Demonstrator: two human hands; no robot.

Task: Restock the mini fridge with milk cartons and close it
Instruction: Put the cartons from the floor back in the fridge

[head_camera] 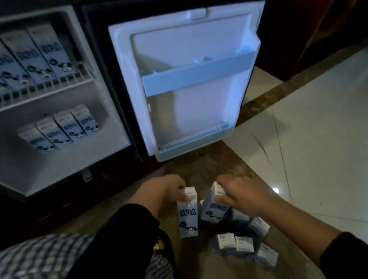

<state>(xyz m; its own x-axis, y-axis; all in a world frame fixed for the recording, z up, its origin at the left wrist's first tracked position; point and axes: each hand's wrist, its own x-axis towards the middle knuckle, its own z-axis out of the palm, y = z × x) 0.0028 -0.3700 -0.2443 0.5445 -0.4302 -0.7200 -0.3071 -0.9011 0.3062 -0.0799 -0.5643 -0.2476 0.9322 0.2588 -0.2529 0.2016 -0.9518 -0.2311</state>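
While each hand holds one by its top, the two white-and-blue rectangular paperboard milk cartons are low over the floor, in front of the open fridge. The left hand (167, 188) pinches the upright carton (188, 218) at its folded top. The right hand (241, 195) curls its grip round the upper end of the tilted carton (213, 211). Whether either base touches the floor cannot be told.

Both grips are narrow and high, and the coated board looks smooth, so a carton could slip or swing. The tilted one hangs just above the loose cartons (235, 244) scattered on the floor and could knock them over. Set down carelessly in the white-lined mini fridge (67, 165), either could topple the lower row of cartons (64, 129) standing on its floor. Any carton left near the open white plastic door (182, 48) may block it from closing.

The cartons are sharp-edged slim boxes printed with a cartoon cow. More of them stand close together on the thin-barred white wire shelf (37, 95). The door carries a flat pale blue plastic rail (196, 73). Underfoot, a mottled brown stone strip (204, 166) borders glossy pale floor tiles (315, 148).
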